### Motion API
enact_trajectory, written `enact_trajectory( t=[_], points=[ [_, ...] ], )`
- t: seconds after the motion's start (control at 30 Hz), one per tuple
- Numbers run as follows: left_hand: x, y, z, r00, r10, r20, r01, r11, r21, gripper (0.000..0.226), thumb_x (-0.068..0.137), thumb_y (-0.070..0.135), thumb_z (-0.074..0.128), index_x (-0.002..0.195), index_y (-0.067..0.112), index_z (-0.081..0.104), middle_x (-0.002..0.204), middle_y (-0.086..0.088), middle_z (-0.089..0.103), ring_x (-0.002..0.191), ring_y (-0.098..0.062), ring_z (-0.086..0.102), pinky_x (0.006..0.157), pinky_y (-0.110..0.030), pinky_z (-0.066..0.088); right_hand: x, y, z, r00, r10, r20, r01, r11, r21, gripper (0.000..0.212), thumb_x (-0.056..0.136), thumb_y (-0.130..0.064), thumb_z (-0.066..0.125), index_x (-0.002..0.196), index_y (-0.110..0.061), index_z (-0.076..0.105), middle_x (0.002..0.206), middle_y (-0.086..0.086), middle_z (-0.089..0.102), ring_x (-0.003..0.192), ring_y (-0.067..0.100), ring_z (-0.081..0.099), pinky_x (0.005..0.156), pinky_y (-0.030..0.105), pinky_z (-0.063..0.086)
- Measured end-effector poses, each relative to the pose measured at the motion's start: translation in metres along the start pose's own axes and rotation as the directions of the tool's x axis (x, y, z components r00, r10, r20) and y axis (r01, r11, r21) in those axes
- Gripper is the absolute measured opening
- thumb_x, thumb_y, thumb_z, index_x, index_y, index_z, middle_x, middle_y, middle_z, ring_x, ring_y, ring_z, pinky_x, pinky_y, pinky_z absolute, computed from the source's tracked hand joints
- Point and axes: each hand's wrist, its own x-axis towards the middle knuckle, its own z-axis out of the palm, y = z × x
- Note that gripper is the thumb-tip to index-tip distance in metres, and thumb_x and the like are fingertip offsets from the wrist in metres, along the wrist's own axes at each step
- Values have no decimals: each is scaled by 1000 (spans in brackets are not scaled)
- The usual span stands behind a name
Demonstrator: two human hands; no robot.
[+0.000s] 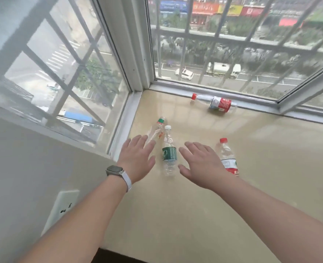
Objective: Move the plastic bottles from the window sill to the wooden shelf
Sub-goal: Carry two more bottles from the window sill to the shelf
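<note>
Several empty plastic bottles lie on the beige window sill [195, 215]. A green-labelled bottle [168, 154] with a white cap lies between my two hands. A clear bottle [155, 132] with a green-and-red cap lies just beyond my left hand [138, 158], partly hidden by its fingers. A red-capped bottle [227, 158] lies to the right of my right hand [200, 164], its lower part behind the hand. A larger red-labelled bottle [216, 103] lies by the far window frame. Both hands hover spread open, holding nothing. No wooden shelf is in view.
Barred windows enclose the sill on the left and far sides, meeting at a white corner post [138, 54]. A white wall socket [63, 209] sits below the sill on the left wall. The sill's near edge drops off at bottom centre.
</note>
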Motion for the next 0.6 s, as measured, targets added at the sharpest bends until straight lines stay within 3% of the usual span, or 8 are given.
enact_trajectory(
  t=[0.13,0.3,0.43,0.6],
  points=[
    [35,-21,46,998,-24,61,27,998,-54,49,86,33,61,132,17,59,134,-13,59,126,-34,51,102,-50,39,35,1,33,992,70,106,-75,996,38,56,93,-48,44,141,-19,44,145,7,45,130,27,42,103,40,35],
    [75,-40,95,977,-143,158,167,974,-154,53,88,37,48,137,16,51,134,-9,55,124,-31,48,100,-43,39,74,-2,72,947,243,210,-284,938,198,59,94,-47,47,145,-20,35,143,2,42,130,24,39,100,38,36],
    [98,-43,121,951,-209,230,250,954,-166,67,90,41,49,149,15,31,139,-8,48,125,-29,47,99,-42,41,95,-3,93,857,388,340,-498,792,352,69,93,-47,51,151,-19,26,149,3,37,134,25,37,101,40,37],
    [112,-35,136,916,-331,225,379,899,-222,78,88,47,56,150,12,26,133,-10,53,115,-31,52,84,-43,45,113,-2,115,752,465,467,-657,590,469,83,88,-50,61,153,-19,21,149,5,39,135,24,40,101,40,41]
  ],
)
